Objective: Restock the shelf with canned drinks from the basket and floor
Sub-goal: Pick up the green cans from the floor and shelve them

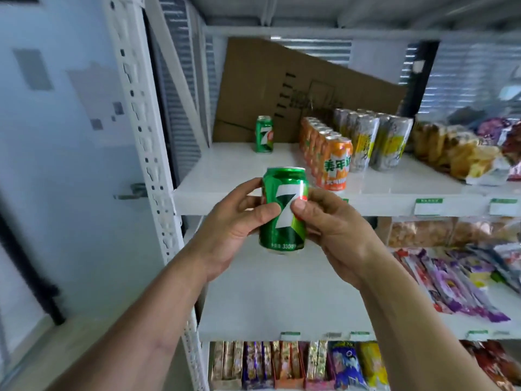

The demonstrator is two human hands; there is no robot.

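Trouble, if it comes, would most likely start at the row of orange soda cans [327, 153] standing just right of the open space on the drinks shelf [239, 176] — a green can pushed in at an angle could clip the front one and topple the line. A slip is the other risk, since the green 7-Up can [283, 211] is held in the air in front of the shelf edge, not yet resting on anything. The left hand [239, 218] curls round its left side with the thumb across the label; the right hand [329, 221] pinches the right side, thumb on the front. The can is upright, slightly tilted, glossy green with a white 7 and a silver rim, undented as far as can be seen. A second green 7-Up can [264, 134] stands alone at the back, before a leaning cardboard sheet [282, 88].
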